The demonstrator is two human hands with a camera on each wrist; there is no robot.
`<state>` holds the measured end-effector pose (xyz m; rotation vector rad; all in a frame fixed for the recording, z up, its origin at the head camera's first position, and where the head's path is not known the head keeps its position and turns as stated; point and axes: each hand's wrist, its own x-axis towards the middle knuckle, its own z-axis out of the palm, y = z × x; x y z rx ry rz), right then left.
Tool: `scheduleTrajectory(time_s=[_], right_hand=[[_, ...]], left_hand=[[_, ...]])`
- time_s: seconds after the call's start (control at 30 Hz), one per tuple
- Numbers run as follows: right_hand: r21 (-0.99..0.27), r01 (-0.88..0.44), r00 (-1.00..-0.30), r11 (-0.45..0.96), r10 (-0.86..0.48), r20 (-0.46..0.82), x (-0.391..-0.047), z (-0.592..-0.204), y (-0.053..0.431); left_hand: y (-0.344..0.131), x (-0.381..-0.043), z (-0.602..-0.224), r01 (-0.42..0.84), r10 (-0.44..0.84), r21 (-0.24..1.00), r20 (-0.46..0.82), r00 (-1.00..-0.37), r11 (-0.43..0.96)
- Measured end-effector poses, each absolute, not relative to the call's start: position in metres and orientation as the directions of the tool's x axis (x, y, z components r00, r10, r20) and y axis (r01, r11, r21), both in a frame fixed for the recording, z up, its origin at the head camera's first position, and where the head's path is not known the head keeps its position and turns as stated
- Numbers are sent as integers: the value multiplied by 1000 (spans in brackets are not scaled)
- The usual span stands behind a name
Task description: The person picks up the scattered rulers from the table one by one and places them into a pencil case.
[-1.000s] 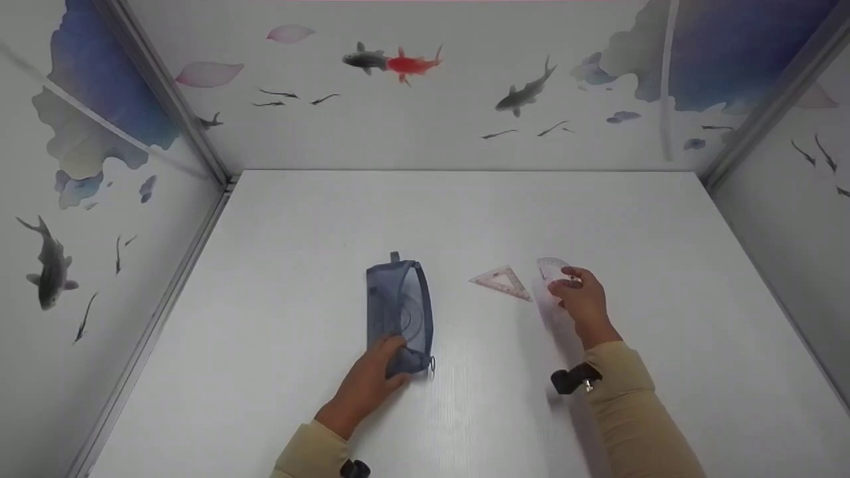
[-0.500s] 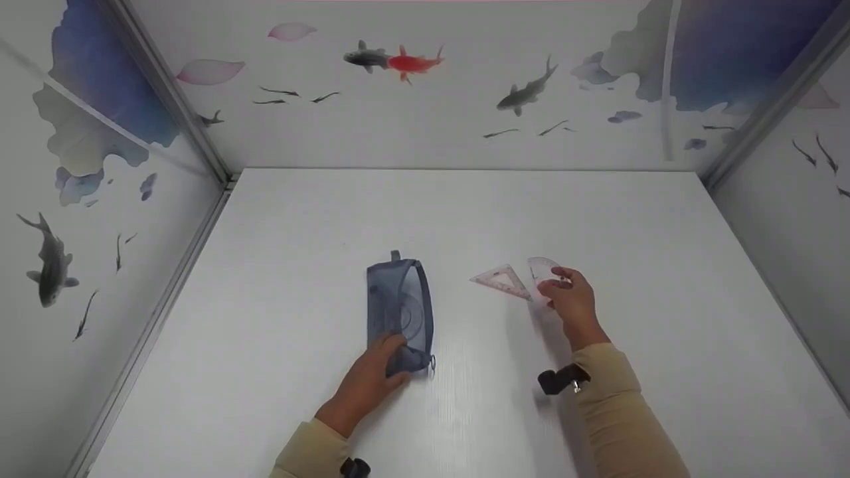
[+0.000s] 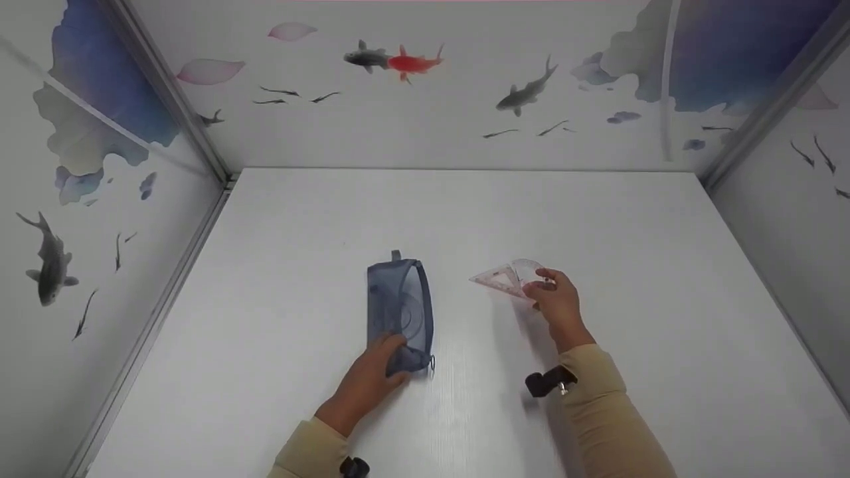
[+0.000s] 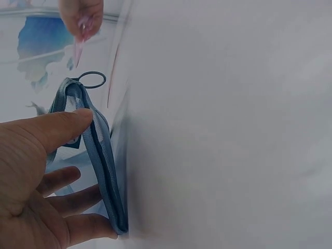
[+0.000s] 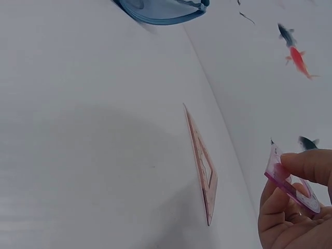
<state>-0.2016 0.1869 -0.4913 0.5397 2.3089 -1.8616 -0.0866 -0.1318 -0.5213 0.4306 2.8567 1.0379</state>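
Note:
A blue see-through zip pencil case [image 3: 385, 299] lies on the table, its zip side facing right with the mouth gaping. My left hand [image 3: 362, 385] holds its near end, and in the left wrist view the thumb [image 4: 72, 124] presses on the zip edge. Between thumb and fingers, my right hand [image 3: 559, 305] pinches a clear pink protractor [image 5: 293, 189] above the table. Flat on the table lies a clear pink set square [image 5: 199, 161] with a triangular cut-out. From the head view, the protractor partly overlaps the set square's right end.
The white table [image 3: 299, 232] carries these things. A patterned back wall [image 3: 425, 133] with painted fish closes off the far edge, and side walls [image 3: 166, 219] stand left and right. A ring zip pull [image 4: 93, 79] sticks out from the pencil case's near corner.
My right hand has moved left with the protractor, from beside the set square to over its right end. The left hand and the pencil case stay where they were.

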Motion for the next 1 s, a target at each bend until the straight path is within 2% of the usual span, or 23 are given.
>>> scheduleTrajectory(time_s=[1.0], right_hand=[[-930, 315, -948, 189, 115, -298, -200, -495, 137]], left_hand=[[-132, -87, -520, 215, 279, 662, 10, -960, 718]])
